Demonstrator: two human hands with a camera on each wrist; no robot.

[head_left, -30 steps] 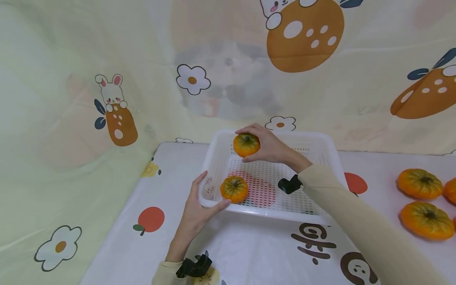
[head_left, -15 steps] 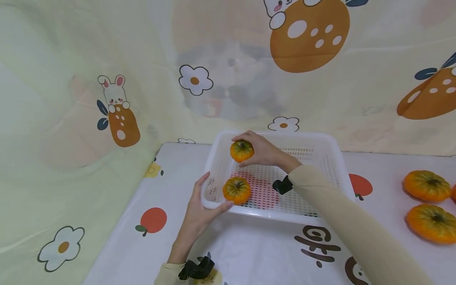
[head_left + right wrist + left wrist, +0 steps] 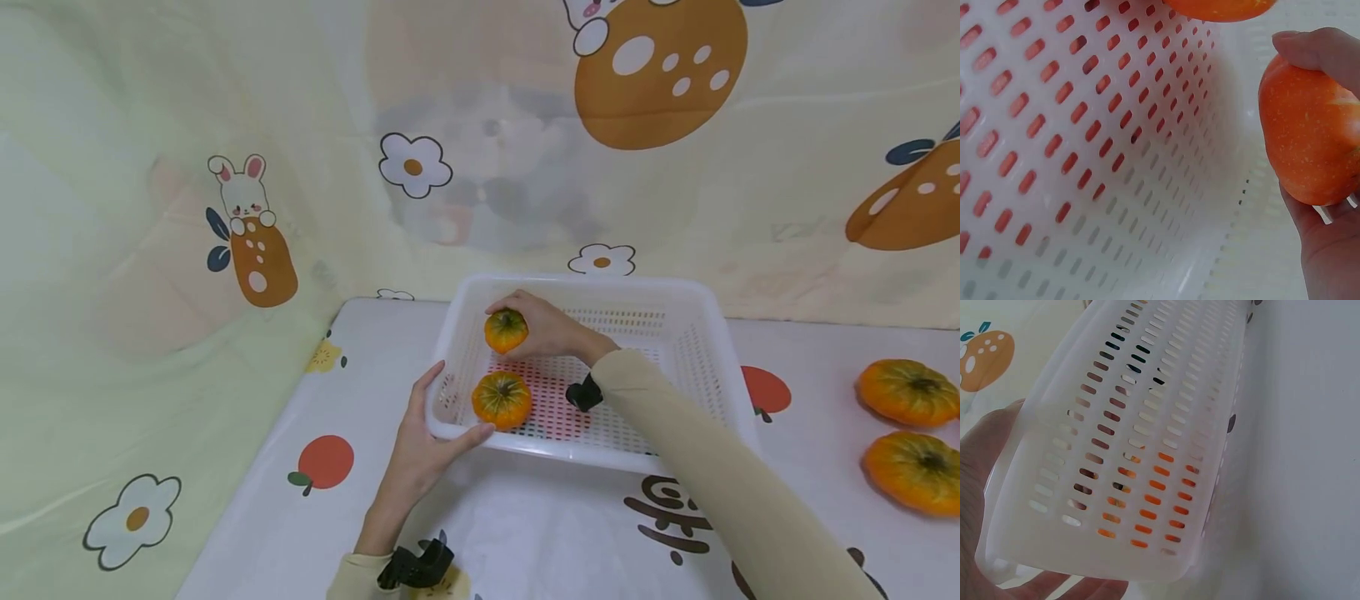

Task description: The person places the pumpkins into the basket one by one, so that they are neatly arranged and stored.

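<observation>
My right hand (image 3: 551, 327) grips a small orange pumpkin (image 3: 506, 332) with green streaks on top, over the far left part of a white plastic basket (image 3: 637, 454). In the right wrist view thumb and fingers wrap round this pumpkin (image 3: 1310, 137), inside the basket's walls; whether it touches the bottom I cannot tell. A second pumpkin (image 3: 502, 401) sits in the basket's near left corner. At that corner my left hand (image 3: 420, 454) holds the rim, thumb along the front edge and fingers at the left side. The left wrist view has the slotted wall (image 3: 1116, 425) close up.
Two more pumpkins (image 3: 909, 392) lie on the table to the right of the basket, one nearer than the other. A printed cloth (image 3: 247, 533) covers the table. Behind and to the left hangs a patterned curtain (image 3: 322, 108).
My right hand has lowered the pumpkin a little toward me, further into the basket. The left hand keeps its hold on the corner. The view has shifted slightly left.
</observation>
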